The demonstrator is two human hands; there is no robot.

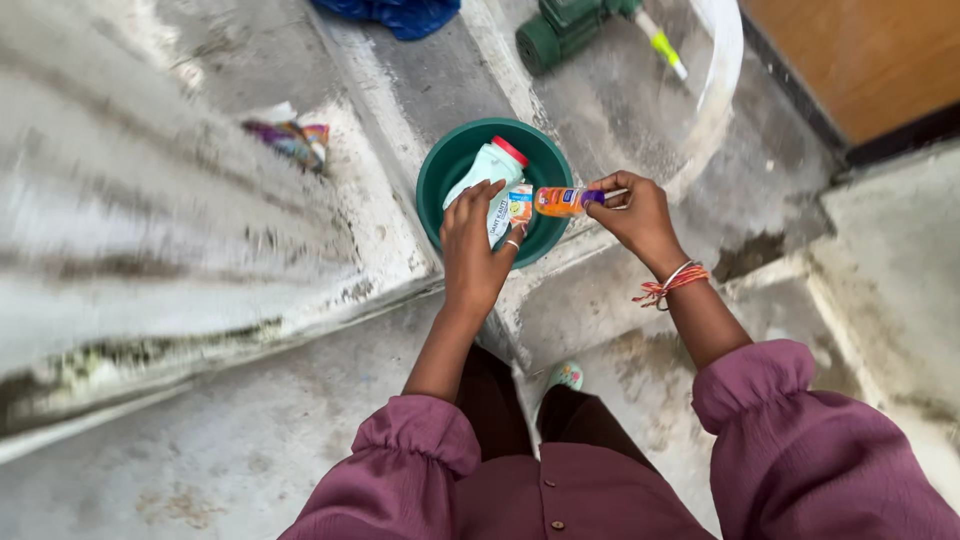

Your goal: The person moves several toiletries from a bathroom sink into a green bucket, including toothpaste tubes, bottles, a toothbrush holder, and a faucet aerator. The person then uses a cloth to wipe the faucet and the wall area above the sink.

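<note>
The left hand (478,235) grips a pale plastic bottle with a red cap (493,172); the right hand (636,212) pinches a small orange plastic bottle (563,201) held level, touching the first; beneath both sits a round green plastic basin (448,170) on rough concrete floor (200,440).

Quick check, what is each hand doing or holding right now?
Left hand: closed around a white bottle with a red cap, over the green basin.
Right hand: gripping a small orange bottle.
</note>
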